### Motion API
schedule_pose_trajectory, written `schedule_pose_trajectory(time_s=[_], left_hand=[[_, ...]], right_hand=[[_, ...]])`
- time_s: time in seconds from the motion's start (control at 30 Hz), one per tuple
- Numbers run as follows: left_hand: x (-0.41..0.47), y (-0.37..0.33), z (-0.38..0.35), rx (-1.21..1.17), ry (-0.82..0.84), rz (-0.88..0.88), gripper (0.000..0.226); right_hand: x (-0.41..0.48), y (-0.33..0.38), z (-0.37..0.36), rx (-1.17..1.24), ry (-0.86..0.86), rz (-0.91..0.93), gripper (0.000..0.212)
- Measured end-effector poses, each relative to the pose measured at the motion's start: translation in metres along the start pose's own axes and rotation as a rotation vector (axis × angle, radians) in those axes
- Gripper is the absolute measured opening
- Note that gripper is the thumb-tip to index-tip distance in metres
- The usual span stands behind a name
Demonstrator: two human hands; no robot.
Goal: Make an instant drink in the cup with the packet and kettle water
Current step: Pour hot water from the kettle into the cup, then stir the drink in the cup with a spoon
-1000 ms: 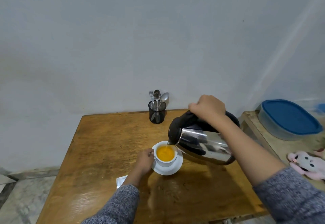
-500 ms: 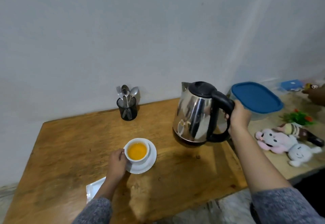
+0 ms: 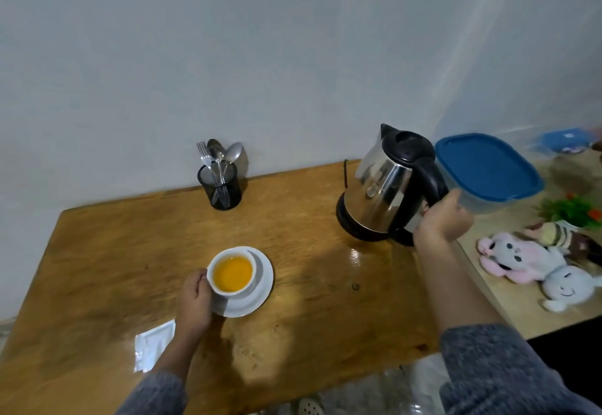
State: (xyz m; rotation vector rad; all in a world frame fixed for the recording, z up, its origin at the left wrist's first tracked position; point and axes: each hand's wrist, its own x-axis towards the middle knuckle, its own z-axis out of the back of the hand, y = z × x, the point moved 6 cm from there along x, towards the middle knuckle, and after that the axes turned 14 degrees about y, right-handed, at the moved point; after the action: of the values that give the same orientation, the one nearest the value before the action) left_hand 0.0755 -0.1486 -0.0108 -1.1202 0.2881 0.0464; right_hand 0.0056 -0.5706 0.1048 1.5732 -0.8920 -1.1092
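A white cup (image 3: 232, 274) full of orange liquid stands on a white saucer (image 3: 259, 287) in the middle of the wooden table (image 3: 97, 268). My left hand (image 3: 195, 297) grips the cup's left side. The steel kettle (image 3: 384, 186) with a black lid and handle stands upright on its black base at the table's back right. My right hand (image 3: 443, 219) is closed around the kettle's handle. A white packet (image 3: 153, 344) lies flat near the front edge, partly under my left forearm.
A black mesh holder (image 3: 221, 186) with a fork and spoons stands by the wall. On a lower surface to the right are a blue-lidded container (image 3: 488, 167), soft toys (image 3: 527, 258) and a small plant (image 3: 573, 211). A wet spot (image 3: 353, 255) shines before the kettle.
The kettle has gone from tilted over the cup to upright, then right and back, down onto its base. My left hand has stayed on the cup.
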Motion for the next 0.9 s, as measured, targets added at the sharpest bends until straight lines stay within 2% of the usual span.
schedule_pose_trajectory(time_s=[0.3,0.5,0.6,0.7,0.8,0.9], left_hand=[[-0.001,0.001,-0.003,-0.032,-0.063,0.006,0.023],[-0.002,-0.002,-0.004,-0.042,-0.074,0.005,0.024],[0.001,0.004,-0.004,-0.053,-0.060,0.026,0.025],[0.004,0.010,-0.005,-0.065,-0.048,0.039,0.025],[0.008,0.016,-0.004,-0.063,-0.039,0.050,0.025],[0.009,0.019,-0.002,-0.044,-0.035,0.037,0.024]], right_hand=[[0.028,-0.002,-0.017,-0.168,0.181,0.037,0.038],[0.034,-0.001,-0.016,-0.262,0.220,0.079,0.042],[0.028,0.009,-0.018,-0.401,0.291,0.237,0.044],[0.021,0.024,-0.033,-0.511,0.391,0.420,0.031],[0.000,0.040,-0.056,-0.589,0.470,0.660,0.028],[-0.037,0.039,-0.093,-0.632,0.653,0.764,0.025]])
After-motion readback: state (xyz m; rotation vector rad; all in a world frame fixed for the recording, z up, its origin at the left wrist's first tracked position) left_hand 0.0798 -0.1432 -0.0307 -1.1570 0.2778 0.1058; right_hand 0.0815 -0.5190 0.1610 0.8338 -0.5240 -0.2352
